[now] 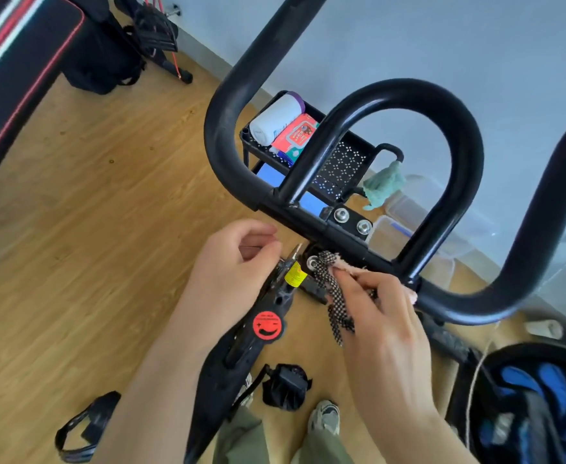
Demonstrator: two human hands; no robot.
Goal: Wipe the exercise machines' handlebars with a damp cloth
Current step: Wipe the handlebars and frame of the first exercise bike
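Head view looks down on black handlebars (pixel 341 229) curving over a wood floor (pixel 73 212), 2 bolts (pixel 352 221) showing on the clamp. Right hand (pixel 382 316) pinches a checkered cloth (pixel 333 296) against the crossbar by the stem. Left hand (pixel 234 269) curls loosely beside it, grasping nothing.

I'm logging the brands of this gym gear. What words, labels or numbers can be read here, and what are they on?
No text here can be read.
Red round sticker on the bike frame: a winking face, small print above it too blurred.
Yellow label on the stem: print too small.
Red wipes pack in the black cart: printing blurred.
White roll beside it: label unreadable.
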